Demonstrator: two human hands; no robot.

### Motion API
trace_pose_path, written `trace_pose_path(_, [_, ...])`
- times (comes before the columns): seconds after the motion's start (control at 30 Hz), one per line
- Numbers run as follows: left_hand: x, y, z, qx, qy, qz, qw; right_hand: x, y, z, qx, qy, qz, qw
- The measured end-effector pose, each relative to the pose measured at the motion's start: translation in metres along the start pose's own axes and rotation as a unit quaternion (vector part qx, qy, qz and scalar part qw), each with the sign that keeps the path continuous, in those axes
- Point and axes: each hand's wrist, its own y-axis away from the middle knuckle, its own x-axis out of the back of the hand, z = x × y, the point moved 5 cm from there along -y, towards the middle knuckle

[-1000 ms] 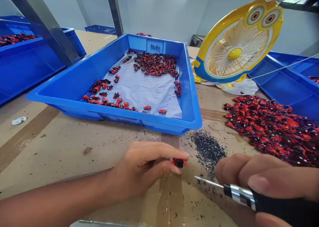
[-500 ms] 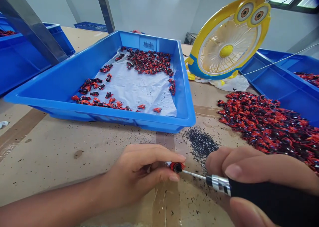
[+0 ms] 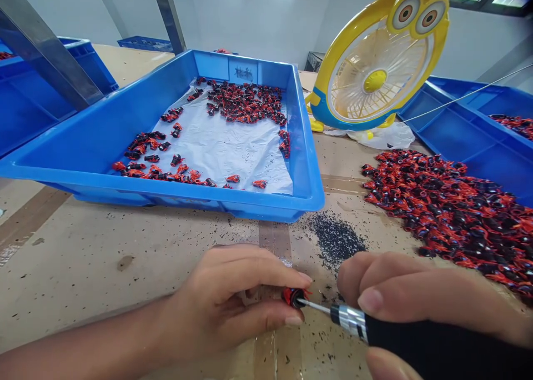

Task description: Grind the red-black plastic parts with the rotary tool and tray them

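Observation:
Between the thumb and index finger of my left hand [image 3: 245, 296] is a small red-and-black cylindrical part [image 3: 293, 297], its round black end turned to the right. My right hand [image 3: 400, 302] is wrapped around a black-handled tool [image 3: 395, 335] with a silver collar and a thin metal shaft. The shaft's tip is at the opening of the part; how deep it reaches I cannot tell. Below and around both hands the brown tabletop is strewn with black shavings [image 3: 337, 238], thickest just above my right hand.
A blue tray [image 3: 187, 194] lined with a white sheet holds many similar parts. To the right lies a large heap of parts [image 3: 449, 213] beside another blue tray [image 3: 458, 141]. A yellow fan [image 3: 375, 81] stands behind, and a metal post [image 3: 50, 46] rises at left.
Both hands have come slightly lower in view with the part and the tool. The tool's tip has moved from the edge of the part's end to its opening.

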Motion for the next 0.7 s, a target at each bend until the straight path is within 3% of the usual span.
trace_pose_path(0.27, [-0.0012, -0.0023, 0.0031, -0.015, 0.009, -0.004, 1.0, 0.0014, -0.0036, 0.0019, 0.058, 0.002, -0.033, 0.998])
trace_pose_path(0.7, [-0.0003, 0.0001, 0.0054, -0.037, -0.02, -0.014, 0.999, -0.0009, 0.0026, 0.0055, 0.034, 0.008, -0.015, 0.999])
